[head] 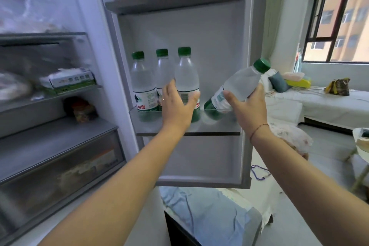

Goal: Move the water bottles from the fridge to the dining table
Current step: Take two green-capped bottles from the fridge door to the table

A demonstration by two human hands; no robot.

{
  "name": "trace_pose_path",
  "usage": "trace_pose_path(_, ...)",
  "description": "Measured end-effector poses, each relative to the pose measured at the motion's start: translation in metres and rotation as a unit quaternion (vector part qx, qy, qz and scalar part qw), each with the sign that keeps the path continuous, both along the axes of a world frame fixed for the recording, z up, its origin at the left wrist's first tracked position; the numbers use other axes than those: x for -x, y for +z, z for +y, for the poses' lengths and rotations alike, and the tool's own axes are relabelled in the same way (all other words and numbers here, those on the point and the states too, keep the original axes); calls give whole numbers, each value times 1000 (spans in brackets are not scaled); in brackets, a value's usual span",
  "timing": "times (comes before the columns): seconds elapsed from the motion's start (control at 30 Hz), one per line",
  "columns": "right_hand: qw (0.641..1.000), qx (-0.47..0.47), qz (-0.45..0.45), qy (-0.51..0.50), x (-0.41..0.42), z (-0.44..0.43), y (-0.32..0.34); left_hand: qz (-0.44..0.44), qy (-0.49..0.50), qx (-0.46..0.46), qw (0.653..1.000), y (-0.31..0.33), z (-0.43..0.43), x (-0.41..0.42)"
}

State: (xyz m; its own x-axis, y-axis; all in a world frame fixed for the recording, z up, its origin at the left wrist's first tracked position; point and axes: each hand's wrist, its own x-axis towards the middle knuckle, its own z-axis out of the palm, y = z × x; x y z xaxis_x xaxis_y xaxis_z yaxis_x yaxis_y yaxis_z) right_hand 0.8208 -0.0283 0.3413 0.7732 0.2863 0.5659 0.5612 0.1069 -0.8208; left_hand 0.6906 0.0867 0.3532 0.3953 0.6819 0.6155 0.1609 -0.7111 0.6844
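Three clear water bottles with green caps stand upright in the fridge door shelf point(215, 132): a left bottle point(142, 84), a middle bottle point(162, 70) and a right bottle point(186, 78). My left hand point(177, 106) wraps around the lower part of the right bottle, thumb on its right side. My right hand point(247, 106) grips a fourth bottle point(239, 84), tilted with its cap up to the right and its base still inside the shelf rail.
The fridge interior on the left holds shelves, a box point(67, 82) and drawers point(60, 175). An upper door bin point(175, 4) hangs above. Beyond the door are a white sofa point(319, 104), a window point(337, 24) and a blue cloth point(205, 215) below.
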Motion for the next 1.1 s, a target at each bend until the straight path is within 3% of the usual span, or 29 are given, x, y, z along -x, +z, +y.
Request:
trace_pose_path(0.27, 998, 55, -38, -1, 6, 15, 11, 32, 31, 15, 999, 14, 3, -16)
trace_pose_path(0.6, 998, 54, -38, 2, -2, 18, 16, 81, -49, 60, 994, 12, 10, -22)
trace_pose_path(0.9, 1000, 16, -21, -7, -1, 20, 23, -19, -49, 47, 998, 15, 10, -11)
trace_pose_path(1.1, 996, -81, -40, 12, 8, 9, 59, -88, -61, 20, 994, 47, 5, 6)
